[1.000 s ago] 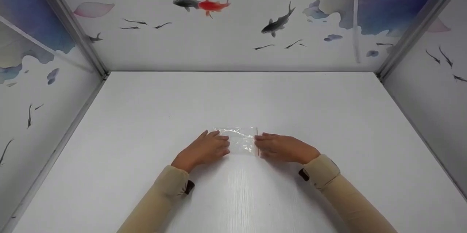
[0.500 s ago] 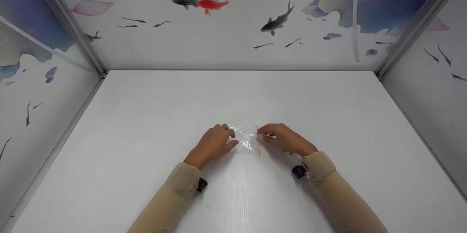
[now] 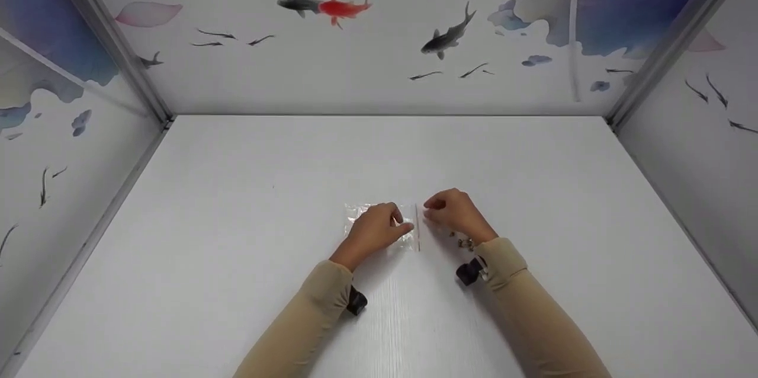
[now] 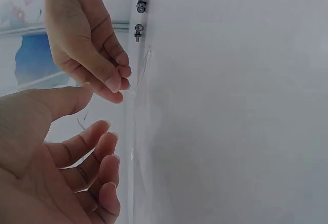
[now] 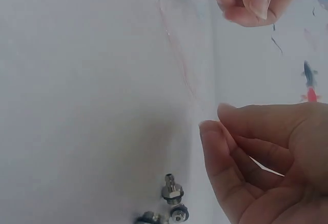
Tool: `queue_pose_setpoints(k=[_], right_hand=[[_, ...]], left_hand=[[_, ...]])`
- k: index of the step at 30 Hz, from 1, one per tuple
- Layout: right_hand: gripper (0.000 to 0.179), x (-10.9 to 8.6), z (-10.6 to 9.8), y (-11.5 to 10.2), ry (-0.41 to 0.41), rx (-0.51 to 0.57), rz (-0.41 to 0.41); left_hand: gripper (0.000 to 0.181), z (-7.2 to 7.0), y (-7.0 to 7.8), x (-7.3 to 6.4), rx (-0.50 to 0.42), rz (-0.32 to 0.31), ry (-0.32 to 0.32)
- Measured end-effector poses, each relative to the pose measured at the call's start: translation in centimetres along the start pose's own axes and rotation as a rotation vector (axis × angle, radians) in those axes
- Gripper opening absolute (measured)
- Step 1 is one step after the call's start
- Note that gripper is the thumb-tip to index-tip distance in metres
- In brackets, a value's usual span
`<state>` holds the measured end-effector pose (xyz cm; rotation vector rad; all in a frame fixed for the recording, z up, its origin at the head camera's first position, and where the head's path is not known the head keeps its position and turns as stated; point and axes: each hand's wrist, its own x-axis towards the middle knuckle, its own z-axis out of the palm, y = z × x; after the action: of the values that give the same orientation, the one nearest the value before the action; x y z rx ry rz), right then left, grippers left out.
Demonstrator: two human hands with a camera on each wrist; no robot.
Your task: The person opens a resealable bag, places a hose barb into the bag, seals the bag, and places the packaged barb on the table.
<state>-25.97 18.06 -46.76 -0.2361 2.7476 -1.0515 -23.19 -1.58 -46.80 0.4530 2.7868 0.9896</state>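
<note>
A clear zip-lock bag (image 3: 408,212) with a thin red line along its right end lies flat on the white table. Over its middle is my left hand (image 3: 374,227), thumb apart from the loosely bent fingers; the left wrist view shows nothing in its grasp. At the bag's right end, my right hand (image 3: 459,212) brings thumb and forefinger together, pinching the clear edge beyond the red line. Beside the right wrist lie several small metal fittings (image 3: 465,243). Seen closer in the right wrist view, one fitting (image 5: 172,192) has a hex collar and narrow tip.
The white tabletop (image 3: 379,153) stretches away on all sides of the bag. Light panels printed with fish and blue washes stand around it: a back wall (image 3: 379,70), a left wall (image 3: 77,188) and a right wall (image 3: 681,147). Black wrist cameras sit at both cuffs.
My left hand has slid right, from the bag's left end over its middle. My right hand has risen slightly away from me, its fingers drawn into a pinch, and the metal fittings have come into view.
</note>
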Motion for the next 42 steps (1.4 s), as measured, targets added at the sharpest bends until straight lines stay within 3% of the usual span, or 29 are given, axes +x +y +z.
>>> queue_pose_setpoints(k=[11,24,42], right_hand=[[0.019,0.7,0.8,-0.1,-0.043,-0.003,0.018],[0.017,0.9,1.4,-0.7,-0.037,-0.008,0.08],[0.018,1.2,1.2,-0.9,-0.06,-0.025,0.088]], left_hand=[[0.03,1.3,-0.3,0.7,-0.098,-0.031,-0.078],[0.026,1.7,-1.2,1.0,-0.214,-0.025,-0.048],[0.022,2.0,-1.8,0.7,-0.261,-0.005,-0.013]])
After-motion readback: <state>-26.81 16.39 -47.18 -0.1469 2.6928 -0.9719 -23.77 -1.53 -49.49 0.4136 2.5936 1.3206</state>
